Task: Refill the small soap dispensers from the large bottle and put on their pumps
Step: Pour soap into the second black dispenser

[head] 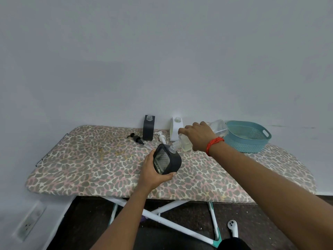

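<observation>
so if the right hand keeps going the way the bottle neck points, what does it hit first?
Probably the open neck of the black dispenser in the left hand; the right hand's large bottle spout already sits at it.

One head-worn wide-angle view looks forward and down from close above the board's [81,168] near edge, facing the wall [162,60] behind its far edge

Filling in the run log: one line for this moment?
left hand: holds black dispenser | right hand: tips large bottle into it | pumps off
</observation>
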